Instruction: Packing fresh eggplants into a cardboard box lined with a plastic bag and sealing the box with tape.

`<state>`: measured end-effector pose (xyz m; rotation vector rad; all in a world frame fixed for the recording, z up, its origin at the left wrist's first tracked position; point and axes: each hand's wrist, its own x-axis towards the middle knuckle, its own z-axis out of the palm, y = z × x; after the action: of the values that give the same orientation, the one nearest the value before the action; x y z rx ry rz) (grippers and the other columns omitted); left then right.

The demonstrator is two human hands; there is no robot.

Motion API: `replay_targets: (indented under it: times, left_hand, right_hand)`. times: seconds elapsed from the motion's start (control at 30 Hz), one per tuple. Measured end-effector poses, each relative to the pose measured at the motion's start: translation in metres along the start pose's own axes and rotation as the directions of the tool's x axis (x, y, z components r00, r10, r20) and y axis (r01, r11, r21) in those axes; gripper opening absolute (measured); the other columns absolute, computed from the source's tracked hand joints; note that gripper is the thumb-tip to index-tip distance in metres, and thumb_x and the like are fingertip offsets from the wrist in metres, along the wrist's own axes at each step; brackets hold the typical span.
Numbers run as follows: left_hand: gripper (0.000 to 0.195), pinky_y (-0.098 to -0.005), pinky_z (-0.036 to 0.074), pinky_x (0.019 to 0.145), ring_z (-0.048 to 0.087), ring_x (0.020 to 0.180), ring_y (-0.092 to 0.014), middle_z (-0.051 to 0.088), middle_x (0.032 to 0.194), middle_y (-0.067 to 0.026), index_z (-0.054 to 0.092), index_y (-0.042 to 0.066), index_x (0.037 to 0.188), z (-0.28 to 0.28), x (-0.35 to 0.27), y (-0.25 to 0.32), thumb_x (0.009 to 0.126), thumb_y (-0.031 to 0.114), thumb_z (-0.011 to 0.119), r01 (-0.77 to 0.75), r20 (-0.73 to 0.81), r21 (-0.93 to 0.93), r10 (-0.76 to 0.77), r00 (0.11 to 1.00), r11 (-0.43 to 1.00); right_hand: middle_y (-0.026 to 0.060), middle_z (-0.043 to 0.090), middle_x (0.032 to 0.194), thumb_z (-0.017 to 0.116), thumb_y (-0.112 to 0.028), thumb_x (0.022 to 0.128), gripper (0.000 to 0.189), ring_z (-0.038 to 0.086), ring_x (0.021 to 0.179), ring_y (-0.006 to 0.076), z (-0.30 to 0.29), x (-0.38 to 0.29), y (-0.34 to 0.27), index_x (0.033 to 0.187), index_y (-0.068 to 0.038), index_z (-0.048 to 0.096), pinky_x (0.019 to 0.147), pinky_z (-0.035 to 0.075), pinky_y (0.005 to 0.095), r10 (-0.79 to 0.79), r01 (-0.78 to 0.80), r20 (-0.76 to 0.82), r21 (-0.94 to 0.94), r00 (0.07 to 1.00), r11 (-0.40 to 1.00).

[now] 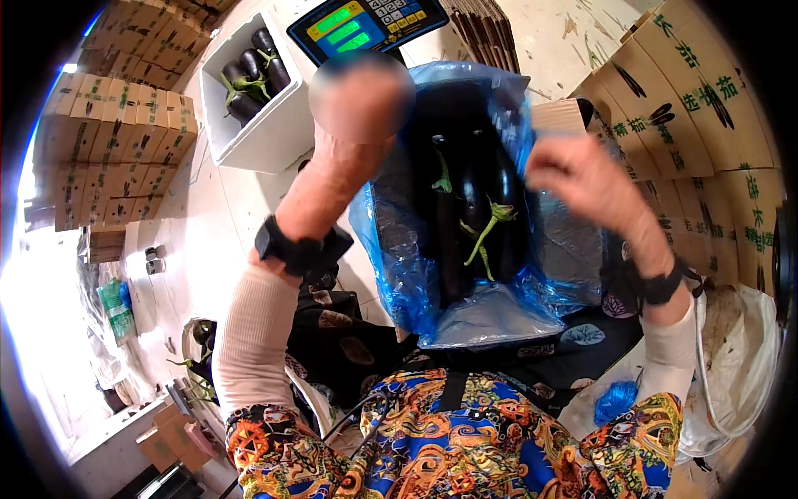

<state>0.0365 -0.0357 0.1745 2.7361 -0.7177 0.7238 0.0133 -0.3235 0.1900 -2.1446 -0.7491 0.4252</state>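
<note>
In front of me stands a carton lined with blue plastic film (405, 268). Several long dark eggplants (471, 187) lie in it, some with green stems. My left hand (361, 100) is above the far left corner of the carton, close to the digital scale (368, 25). A blur covers that hand, so its fingers and anything in them are hidden. My right hand (580, 174) is over the carton's right side, its fingers bent and smeared by motion. Whether it holds anything is unclear.
A white foam box (268, 131) with several eggplants (249, 75) stands at the far left. Printed cartons are stacked on the right (673, 106) and left (124, 137). Folded cardboard (483, 34) stands behind the lined carton. A whitish sack (739, 368) is at my right.
</note>
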Motion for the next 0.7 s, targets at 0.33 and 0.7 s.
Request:
replay_targets:
  times: [0.33,0.7]
  left_hand:
    - [0.014,-0.0376,0.049,0.067,0.056,0.081,-0.028,0.052,0.083,-0.0103,0.056,0.005,0.087,-0.033,-0.069,0.084,0.074,0.007,0.061,-0.111,0.442,-0.502,0.364,0.82,0.858]
    - [0.014,-0.0328,0.049,0.059,0.06,0.056,-0.021,0.062,0.063,-0.0117,0.063,0.002,0.079,-0.018,-0.046,-0.002,0.08,0.015,0.067,0.567,0.118,-0.374,-0.569,0.814,0.734]
  right_hand:
    - [0.0158,0.059,0.091,0.062,-0.001,0.075,0.015,0.06,0.083,0.0369,0.037,-0.038,-0.015,0.09,-0.003,0.057,0.071,0.05,0.0435,-0.024,0.052,0.082,-0.358,0.996,0.932]
    - [0.0187,0.06,0.072,0.064,-0.014,0.079,0.014,0.061,0.071,0.0375,0.023,-0.056,0.024,0.086,-0.003,0.057,0.064,0.049,0.0433,-0.024,-0.103,-0.264,-0.457,0.964,0.884]
